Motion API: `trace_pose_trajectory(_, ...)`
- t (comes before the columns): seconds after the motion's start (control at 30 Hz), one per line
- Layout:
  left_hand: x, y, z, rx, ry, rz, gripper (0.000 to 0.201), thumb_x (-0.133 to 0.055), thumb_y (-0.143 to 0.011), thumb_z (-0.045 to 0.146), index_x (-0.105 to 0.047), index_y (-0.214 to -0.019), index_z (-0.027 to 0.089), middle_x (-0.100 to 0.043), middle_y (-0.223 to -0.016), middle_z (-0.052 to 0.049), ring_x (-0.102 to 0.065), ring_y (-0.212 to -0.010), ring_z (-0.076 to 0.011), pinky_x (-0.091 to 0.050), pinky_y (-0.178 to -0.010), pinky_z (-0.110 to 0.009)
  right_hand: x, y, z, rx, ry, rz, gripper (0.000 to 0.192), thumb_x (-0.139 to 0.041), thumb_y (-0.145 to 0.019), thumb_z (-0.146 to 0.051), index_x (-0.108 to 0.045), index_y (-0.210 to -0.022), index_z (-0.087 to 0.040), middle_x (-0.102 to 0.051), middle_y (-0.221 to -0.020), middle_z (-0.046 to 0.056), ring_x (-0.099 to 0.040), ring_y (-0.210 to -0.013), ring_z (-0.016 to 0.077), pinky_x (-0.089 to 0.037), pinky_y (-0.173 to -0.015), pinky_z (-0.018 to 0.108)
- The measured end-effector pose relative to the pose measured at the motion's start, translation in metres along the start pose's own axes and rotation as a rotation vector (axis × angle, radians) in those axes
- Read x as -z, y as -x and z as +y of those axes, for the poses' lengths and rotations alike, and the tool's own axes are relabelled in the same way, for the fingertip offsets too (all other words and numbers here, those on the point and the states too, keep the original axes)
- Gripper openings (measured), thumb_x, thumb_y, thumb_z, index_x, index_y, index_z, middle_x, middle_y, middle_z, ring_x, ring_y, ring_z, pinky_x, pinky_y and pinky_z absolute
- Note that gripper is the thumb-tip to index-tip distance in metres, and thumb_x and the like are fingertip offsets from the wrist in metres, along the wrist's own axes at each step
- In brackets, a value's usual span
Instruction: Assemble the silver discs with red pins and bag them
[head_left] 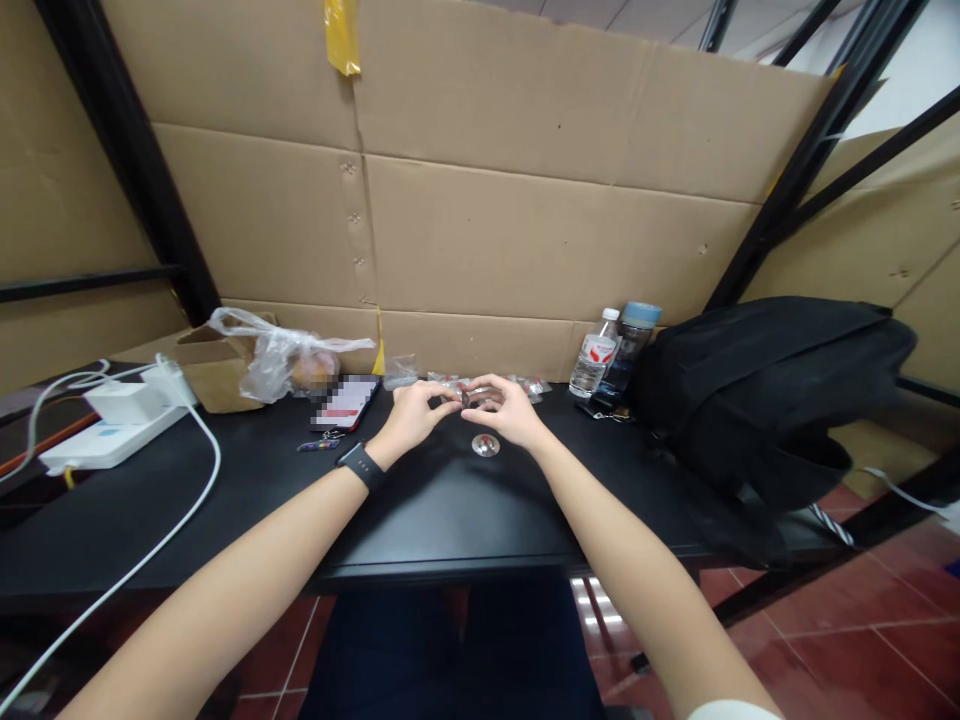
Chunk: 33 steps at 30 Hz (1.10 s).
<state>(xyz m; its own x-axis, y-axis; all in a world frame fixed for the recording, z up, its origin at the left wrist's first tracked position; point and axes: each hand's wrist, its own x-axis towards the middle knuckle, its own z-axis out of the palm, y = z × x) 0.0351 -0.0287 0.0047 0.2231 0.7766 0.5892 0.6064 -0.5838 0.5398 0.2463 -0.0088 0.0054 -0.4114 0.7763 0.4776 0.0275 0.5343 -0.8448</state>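
Observation:
My left hand [415, 412] and my right hand [504, 406] meet at the far middle of the black table [420, 510]. Their fingertips pinch a small metal part [468, 398] between them; it is too small to make out its shape. A black watch band sits on my left wrist. Just in front of my right hand a small round silver disc [485, 445] lies on the table. Several small clear plastic bags [450, 382] lie behind my hands against the cardboard wall.
A phone [346, 402] and a plastic bag on a cardboard box [289, 362] are at the left. A white power strip [112, 440] and cable [150, 555] lie further left. Two bottles [611, 352] and a black backpack [765, 400] stand at the right.

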Motion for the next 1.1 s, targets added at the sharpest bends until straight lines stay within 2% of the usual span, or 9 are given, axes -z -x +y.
trace_pose_trajectory(0.17, -0.006, 0.000, 0.000, -0.002, 0.084, 0.045, 0.010, -0.067, -0.088, 0.030, -0.076, -0.089, 0.025, -0.074, -0.107, -0.003, -0.066, -0.107, -0.0229, -0.045, -0.096, -0.038, -0.010, 0.000, 0.003, 0.009, -0.032, 0.067, 0.043, -0.089, -0.062, -0.044, -0.067, -0.087, -0.018, -0.070, -0.111, 0.010, -0.071, -0.097, 0.0226, -0.060, -0.080, 0.034)
trace_pose_trajectory(0.33, -0.004, 0.001, 0.005, -0.009, 0.039, 0.052, 0.009, -0.068, -0.088, 0.028, -0.076, -0.088, 0.025, -0.072, -0.107, -0.003, -0.063, -0.108, -0.0235, -0.043, -0.096, -0.040, -0.011, 0.002, 0.001, 0.005, 0.002, 0.114, 0.039, -0.088, -0.063, -0.047, -0.067, -0.077, -0.017, -0.069, -0.102, 0.008, -0.070, -0.089, 0.0198, -0.060, -0.083, 0.034)
trace_pose_trajectory(0.5, 0.001, 0.002, 0.009, -0.039, -0.118, 0.024, 0.012, -0.066, -0.090, 0.028, -0.077, -0.088, 0.025, -0.070, -0.111, -0.004, -0.059, -0.110, -0.0257, -0.038, -0.097, -0.044, -0.015, 0.003, -0.002, -0.075, -0.031, 0.099, 0.042, -0.088, -0.062, -0.049, -0.067, -0.082, -0.018, -0.072, -0.099, 0.007, -0.070, -0.084, 0.0192, -0.060, -0.087, 0.037)
trace_pose_trajectory(0.6, 0.003, 0.002, 0.012, -0.033, -0.144, 0.044, 0.014, -0.065, -0.091, 0.030, -0.077, -0.087, 0.025, -0.070, -0.110, -0.005, -0.057, -0.110, -0.0262, -0.038, -0.097, -0.044, -0.014, 0.002, -0.002, -0.083, -0.054, 0.091, 0.043, -0.088, -0.061, -0.050, -0.068, -0.081, -0.018, -0.073, -0.104, 0.007, -0.071, -0.091, 0.0212, -0.059, -0.093, 0.040)
trace_pose_trajectory(0.7, 0.002, 0.002, 0.013, -0.020, -0.127, 0.074, 0.015, -0.065, -0.091, 0.032, -0.077, -0.086, 0.025, -0.070, -0.109, -0.004, -0.057, -0.109, -0.0251, -0.038, -0.097, -0.043, -0.010, 0.000, 0.001, -0.045, -0.044, 0.074, 0.038, -0.084, -0.068, -0.050, -0.072, -0.081, -0.017, -0.071, -0.109, 0.009, -0.070, -0.100, 0.0228, -0.056, -0.098, 0.040)
trace_pose_trajectory(0.87, 0.001, 0.003, 0.012, -0.034, -0.088, 0.062, 0.017, -0.067, -0.091, 0.038, -0.078, -0.085, 0.025, -0.069, -0.108, -0.004, -0.057, -0.109, -0.0249, -0.039, -0.098, -0.043, -0.005, 0.000, 0.005, 0.024, 0.101, 0.062, 0.025, -0.076, -0.079, -0.043, -0.073, -0.081, -0.017, -0.067, -0.110, 0.011, -0.067, -0.101, 0.0215, -0.056, -0.091, 0.037)
trace_pose_trajectory(1.0, 0.000, 0.003, 0.009, -0.059, -0.079, 0.007, 0.013, -0.068, -0.090, 0.034, -0.075, -0.085, 0.024, -0.069, -0.107, -0.004, -0.059, -0.109, -0.0247, -0.040, -0.099, -0.043, -0.006, 0.001, 0.002, 0.043, 0.277, 0.054, 0.017, -0.068, -0.082, -0.033, -0.069, -0.077, -0.018, -0.064, -0.109, 0.010, -0.064, -0.106, 0.0218, -0.055, -0.074, 0.028)
trace_pose_trajectory(1.1, -0.003, 0.002, 0.006, -0.055, -0.029, 0.019, 0.013, -0.065, -0.089, 0.031, -0.071, -0.100, 0.024, -0.068, -0.113, -0.005, -0.059, -0.114, -0.0249, -0.041, -0.102, -0.043, -0.006, 0.001, 0.002, 0.044, 0.353, 0.038, 0.011, -0.065, -0.081, -0.027, -0.067, -0.076, -0.018, -0.062, -0.110, 0.009, -0.063, -0.102, 0.0200, -0.052, -0.071, 0.027)
